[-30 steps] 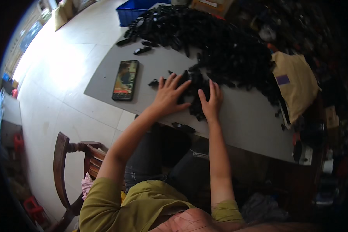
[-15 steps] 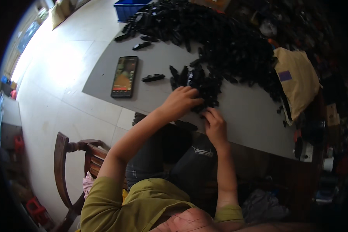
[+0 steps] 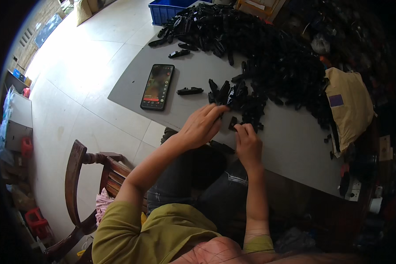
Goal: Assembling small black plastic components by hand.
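Note:
My left hand (image 3: 202, 126) reaches over the near edge of the grey table (image 3: 295, 145), its fingertips on a small cluster of black plastic parts (image 3: 240, 99). Whether it grips one is hidden by the fingers. My right hand (image 3: 247, 144) lies just to its right at the table edge, with curled fingers pinching a small black part (image 3: 232, 123). A large heap of the same black parts (image 3: 268, 53) covers the far half of the table. One loose part (image 3: 189, 91) lies alone left of the cluster.
A smartphone (image 3: 157, 86) with a lit screen lies on the table's left end. A blue crate (image 3: 171, 9) stands on the tiled floor beyond. A tan bag (image 3: 347, 105) rests at the table's right. A wooden chair (image 3: 75, 176) is at my left.
Both hands drew back from the heap toward the table edge, pulling a small cluster of black parts with them. My right hand then moved forward again to the cluster.

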A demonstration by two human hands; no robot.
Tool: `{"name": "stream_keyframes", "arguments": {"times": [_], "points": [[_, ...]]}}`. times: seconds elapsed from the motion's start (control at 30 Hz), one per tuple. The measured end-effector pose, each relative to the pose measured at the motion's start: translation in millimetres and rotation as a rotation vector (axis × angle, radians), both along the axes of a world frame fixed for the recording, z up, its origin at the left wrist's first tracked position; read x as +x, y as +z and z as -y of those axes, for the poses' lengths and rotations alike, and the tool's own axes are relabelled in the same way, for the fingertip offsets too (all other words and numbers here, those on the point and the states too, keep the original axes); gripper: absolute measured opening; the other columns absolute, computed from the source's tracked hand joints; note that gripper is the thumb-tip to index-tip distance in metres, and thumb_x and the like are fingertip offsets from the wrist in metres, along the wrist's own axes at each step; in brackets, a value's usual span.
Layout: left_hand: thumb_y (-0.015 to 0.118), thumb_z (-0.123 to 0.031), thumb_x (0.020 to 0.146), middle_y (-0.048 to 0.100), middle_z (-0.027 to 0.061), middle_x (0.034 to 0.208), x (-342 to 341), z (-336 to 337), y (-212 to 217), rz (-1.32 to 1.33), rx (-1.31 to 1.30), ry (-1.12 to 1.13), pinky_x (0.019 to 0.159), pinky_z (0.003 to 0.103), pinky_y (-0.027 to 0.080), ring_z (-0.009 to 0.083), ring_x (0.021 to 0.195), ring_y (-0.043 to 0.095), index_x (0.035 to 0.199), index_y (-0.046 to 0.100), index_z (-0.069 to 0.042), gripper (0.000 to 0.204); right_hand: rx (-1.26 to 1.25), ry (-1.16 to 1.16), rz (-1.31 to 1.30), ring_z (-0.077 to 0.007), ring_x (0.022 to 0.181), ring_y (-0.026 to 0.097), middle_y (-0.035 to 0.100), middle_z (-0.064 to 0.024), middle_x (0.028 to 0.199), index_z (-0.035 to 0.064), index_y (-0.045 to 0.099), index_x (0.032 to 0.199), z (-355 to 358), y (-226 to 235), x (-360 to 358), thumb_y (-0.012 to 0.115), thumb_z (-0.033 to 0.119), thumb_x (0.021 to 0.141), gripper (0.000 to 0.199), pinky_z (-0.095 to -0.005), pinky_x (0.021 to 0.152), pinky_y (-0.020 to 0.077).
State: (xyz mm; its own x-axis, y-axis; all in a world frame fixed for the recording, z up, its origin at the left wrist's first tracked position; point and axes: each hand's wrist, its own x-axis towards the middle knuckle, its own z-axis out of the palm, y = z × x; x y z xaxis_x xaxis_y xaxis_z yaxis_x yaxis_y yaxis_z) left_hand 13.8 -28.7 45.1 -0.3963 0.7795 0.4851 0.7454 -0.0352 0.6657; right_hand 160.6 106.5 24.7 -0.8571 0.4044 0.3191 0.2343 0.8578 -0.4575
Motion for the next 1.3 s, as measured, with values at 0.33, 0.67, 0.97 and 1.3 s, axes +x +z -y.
{"name": "stream_keyframes", "arguments": {"times": [0.33, 0.67, 0.97, 1.3], "points": [[0.061, -0.007, 0.084, 0.056, 0.0129, 0.099, 5, 12, -39, -0.036, -0.099, -0.334, 0.080, 0.036, 0.049, 0.0304, 0.094, 0.058, 0.113, 0.059, -0.003, 0.029, -0.634, 0.131, -0.130, -0.0129, 0.065, 0.056, 0.061, -0.0031, 0.087, 0.0033, 0.059, 0.122, 32, -24, 44, 0.060, 0.003, 0.089, 0.033, -0.0250, 0.057, 0.0452], [0.073, -0.014, 0.075, 0.057, 0.0110, 0.105, 0, 16, -32, -0.029, -0.091, -0.233, 0.081, 0.038, 0.048, 0.0305, 0.096, 0.054, 0.120, 0.056, -0.009, 0.048, -0.548, -0.121, -0.196, -0.0071, 0.062, 0.053, 0.058, -0.0040, 0.074, -0.0039, 0.065, 0.100, 21, -20, 41, 0.068, 0.012, 0.087, 0.021, -0.0225, 0.053, 0.0413], [0.070, -0.004, 0.073, 0.061, 0.0120, 0.094, -9, 22, -45, 0.129, -0.158, -0.346, 0.081, 0.039, 0.048, 0.0319, 0.092, 0.058, 0.092, 0.064, -0.001, 0.021, -0.175, 0.054, -0.072, -0.0247, 0.071, 0.060, 0.058, -0.0080, 0.084, 0.0012, 0.069, 0.095, 20, -6, 28, 0.079, 0.006, 0.067, 0.030, -0.0334, 0.062, 0.0482], [0.068, -0.004, 0.077, 0.060, 0.0121, 0.092, -5, 23, -39, -0.005, -0.114, -0.398, 0.078, 0.039, 0.049, 0.0312, 0.088, 0.059, 0.100, 0.065, -0.003, 0.023, -0.151, 0.147, -0.069, -0.0229, 0.081, 0.056, 0.054, -0.0070, 0.089, 0.0035, 0.070, 0.097, 21, -15, 22, 0.077, 0.009, 0.070, 0.028, -0.0347, 0.071, 0.0459]]}}
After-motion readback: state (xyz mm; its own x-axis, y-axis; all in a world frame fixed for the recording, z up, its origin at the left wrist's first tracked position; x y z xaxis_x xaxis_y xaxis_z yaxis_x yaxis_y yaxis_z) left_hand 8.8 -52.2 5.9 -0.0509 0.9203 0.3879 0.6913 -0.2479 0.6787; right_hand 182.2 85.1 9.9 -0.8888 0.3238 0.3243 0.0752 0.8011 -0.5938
